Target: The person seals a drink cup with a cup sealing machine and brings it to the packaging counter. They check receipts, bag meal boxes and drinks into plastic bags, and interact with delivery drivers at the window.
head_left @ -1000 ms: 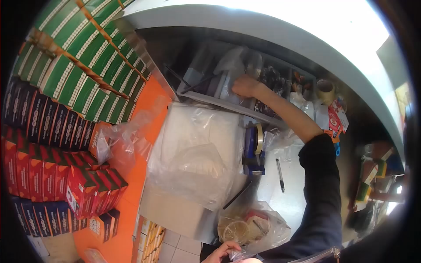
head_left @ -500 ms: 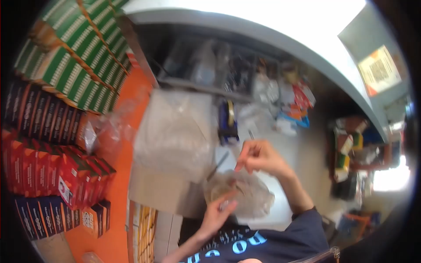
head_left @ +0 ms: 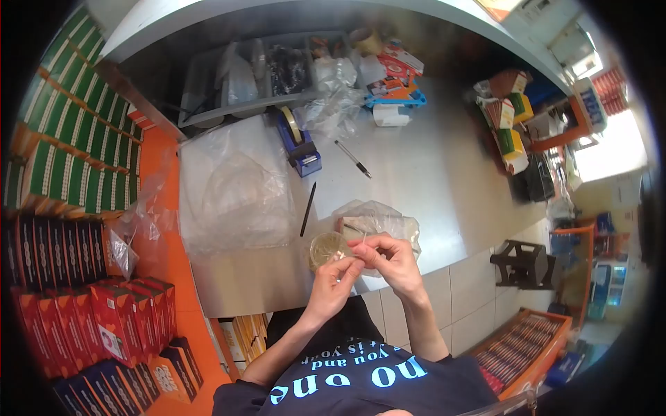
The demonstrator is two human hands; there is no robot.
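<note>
My left hand (head_left: 331, 283) and my right hand (head_left: 390, 262) meet over the front edge of the metal table, fingertips pinched close together. A clear plastic bag (head_left: 392, 225) with something inside lies crumpled just beyond them. Its gathered, rounded plastic end (head_left: 327, 248) puffs out beside my left fingers, which pinch the plastic. From my right fingertips a thin pale strip (head_left: 365, 236) sticks up; its kind is too small to make out. A black stick-like pen (head_left: 309, 208) lies left of the bag, and a clear-barrelled pen (head_left: 354, 159) farther back.
A blue tape dispenser (head_left: 300, 142) stands behind the pens. Flat clear plastic bags (head_left: 236, 194) are piled at the left, below a divided grey tray (head_left: 215, 107). Boxes in red (head_left: 125, 319) and green fill the left shelves. A dark stool (head_left: 525, 265) stands right of the table.
My hands were apart, the right one raised above the bag; now they are together at its near side. The view has turned and shifted, showing more of the right side.
</note>
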